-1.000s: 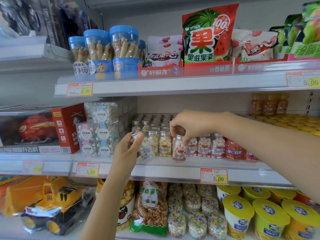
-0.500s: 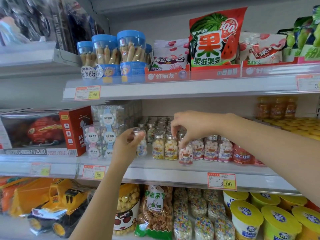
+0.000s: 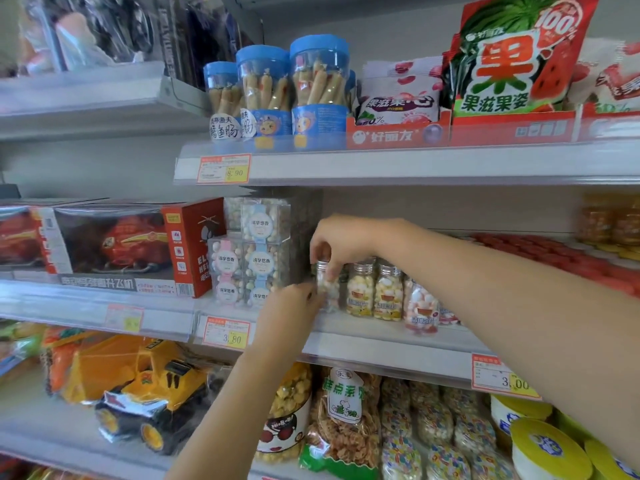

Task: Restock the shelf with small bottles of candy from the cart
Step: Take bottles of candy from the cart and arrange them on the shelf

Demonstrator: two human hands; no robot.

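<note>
Left grip [image 3: 289,317]: your fingers curl on the lower part of the bottle [image 3: 328,289].
Right grip [image 3: 346,242]: you pinch the cap of this bottle from above.
Place: it is upright at the left end of the row [image 3: 375,292] on the middle shelf [image 3: 363,341], just beside the clear boxes [image 3: 258,261].
Base: hidden, so I cannot tell if it touches the shelf.
</note>
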